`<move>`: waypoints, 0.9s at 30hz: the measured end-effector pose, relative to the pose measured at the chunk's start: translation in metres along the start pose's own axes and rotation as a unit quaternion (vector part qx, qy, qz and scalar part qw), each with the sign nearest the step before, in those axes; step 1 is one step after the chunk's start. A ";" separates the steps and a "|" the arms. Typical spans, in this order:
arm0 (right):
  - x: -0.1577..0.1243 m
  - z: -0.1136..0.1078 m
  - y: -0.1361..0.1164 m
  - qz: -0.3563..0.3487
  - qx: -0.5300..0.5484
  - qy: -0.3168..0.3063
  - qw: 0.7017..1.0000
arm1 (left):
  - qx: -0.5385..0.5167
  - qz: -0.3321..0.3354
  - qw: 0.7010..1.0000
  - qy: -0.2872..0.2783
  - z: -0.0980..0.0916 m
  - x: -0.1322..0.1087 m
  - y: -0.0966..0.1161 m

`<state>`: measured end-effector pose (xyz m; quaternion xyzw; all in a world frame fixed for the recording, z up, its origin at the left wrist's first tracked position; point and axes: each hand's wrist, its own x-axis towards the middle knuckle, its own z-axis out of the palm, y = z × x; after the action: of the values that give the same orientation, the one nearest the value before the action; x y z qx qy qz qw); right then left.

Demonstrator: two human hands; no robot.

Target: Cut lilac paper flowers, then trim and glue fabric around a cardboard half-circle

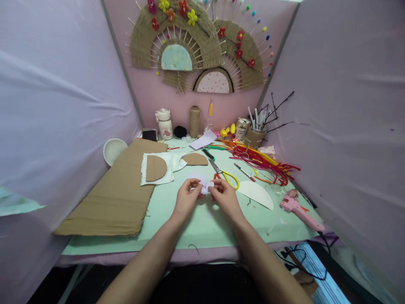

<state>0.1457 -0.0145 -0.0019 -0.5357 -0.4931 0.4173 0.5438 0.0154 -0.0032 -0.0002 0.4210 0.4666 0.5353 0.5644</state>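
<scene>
Both hands meet above the front middle of the mint-green tabletop point(177, 215). My left hand point(189, 194) pinches one side of a small pale lilac paper piece point(206, 185), its fingers closed. On the other side, my right hand point(223, 193) grips the same paper between thumb and fingers. The paper looks folded or cut into rounded lobes; its full shape is partly hidden by the fingertips. Just beyond the right hand lie scissors point(232, 178) with yellow and red handles. A white half-disc point(257, 195) rests to the right of that hand.
A large cardboard sheet point(110, 202) covers the left side. Cardboard half-discs point(156, 168) lie on light cloth behind my hands. Red pipe cleaners point(256, 158), a pen point(244, 172) and a pink glue gun point(300, 210) are on the right. A bottle point(164, 124) stands at the back.
</scene>
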 end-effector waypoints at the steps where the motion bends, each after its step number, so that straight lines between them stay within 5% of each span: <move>1: 0.001 0.000 0.001 0.003 0.001 0.002 1.000 | -0.006 -0.005 1.000 -0.002 0.000 0.000 0.000; 8: 0.009 0.000 0.003 0.000 -0.054 0.002 0.999 | 0.016 -0.006 1.000 0.017 -0.008 0.002 0.008; 15: 0.036 -0.023 -0.011 -0.053 -0.236 -0.006 0.970 | 0.164 0.042 0.981 0.092 -0.065 0.019 0.024; 19: 0.057 -0.005 -0.010 -0.042 -0.327 -0.077 0.941 | 0.278 0.080 0.950 0.121 -0.083 0.023 0.017; 27: 0.088 0.027 -0.003 0.016 -0.383 -0.115 0.916 | 0.416 0.190 0.877 0.143 -0.079 0.019 0.012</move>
<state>0.1337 0.0768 0.0070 -0.6593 -0.6655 0.2637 0.2300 -0.0649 0.0150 -0.0063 0.6167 0.6329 0.4431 0.1511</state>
